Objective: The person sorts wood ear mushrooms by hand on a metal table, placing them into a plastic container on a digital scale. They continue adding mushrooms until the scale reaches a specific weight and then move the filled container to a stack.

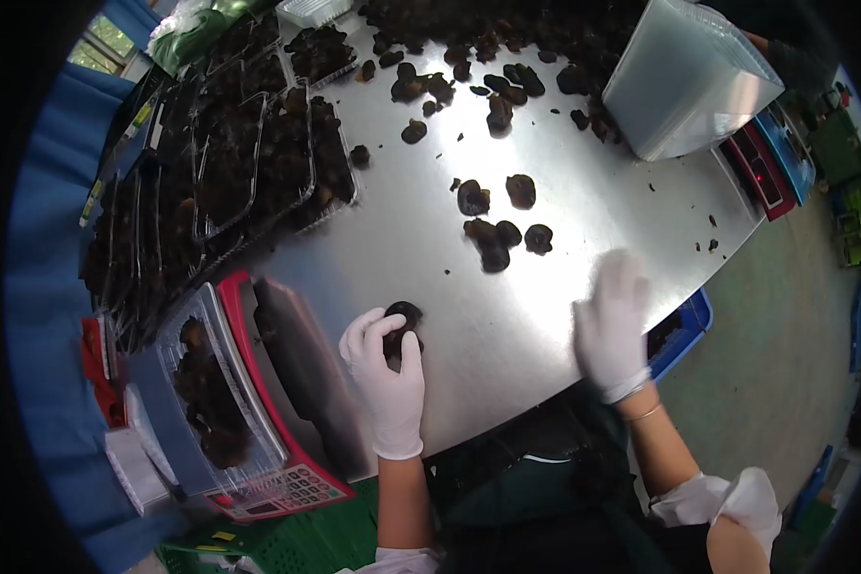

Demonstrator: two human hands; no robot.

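Observation:
My left hand, in a white glove, curls its thumb and fingers around a dark, glossy mushroom at the table's near side. Over the right part of the steel table is my right hand, also gloved and blurred by motion. Its fingers look stretched out, and I see nothing in them. Between and beyond the hands lies a small group of dark mushrooms. Left of my left hand, a red scale carries a clear plastic tray with dark mushrooms in it.
Filled clear trays crowd the far left. A dark heap of mushrooms covers the back. A stack of clear containers stands back right, near another red scale. A blue crate sits below the right edge.

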